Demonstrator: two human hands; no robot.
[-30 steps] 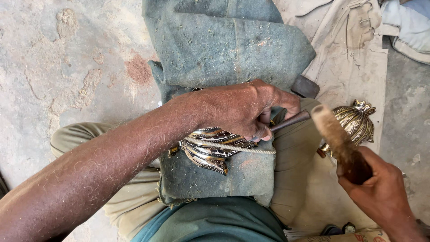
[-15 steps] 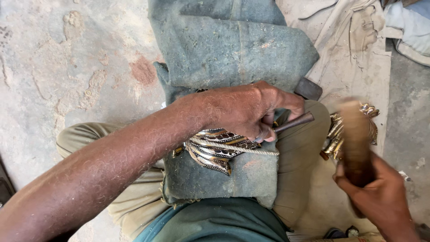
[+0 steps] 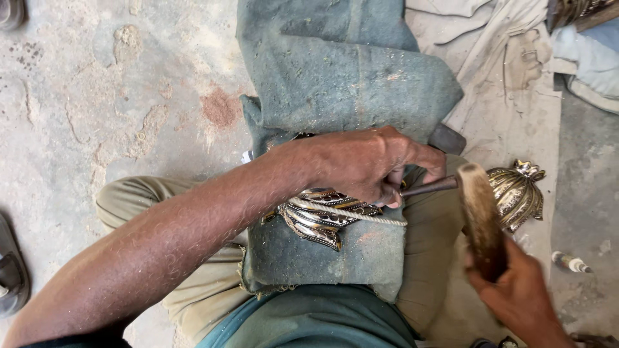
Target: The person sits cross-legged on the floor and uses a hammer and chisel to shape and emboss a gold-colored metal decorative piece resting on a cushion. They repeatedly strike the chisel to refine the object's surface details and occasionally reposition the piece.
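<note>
My left hand (image 3: 361,164) is closed around a thin metal chisel (image 3: 429,187), its tip hidden under my fingers on an ornate ribbed metal piece (image 3: 319,216). That piece lies on a grey-green cloth pad (image 3: 335,258) over my lap, with a pale cord (image 3: 351,212) across it. My right hand (image 3: 516,293) grips a wooden mallet (image 3: 480,219) by its lower end; the mallet's top meets the chisel's butt end. A second ribbed brass piece (image 3: 519,193) lies on the floor just right of the mallet.
Folded grey-green cloth (image 3: 342,71) stretches ahead of my lap. Pale dusty fabric (image 3: 509,84) lies at the upper right, a small white tube (image 3: 570,262) on the floor at right. Bare stained concrete (image 3: 116,96) fills the left, with dark footwear (image 3: 13,277) at the edge.
The mallet in my right hand swung away from the chisel and has come back against its butt end. My left hand stays on the chisel and metal piece.
</note>
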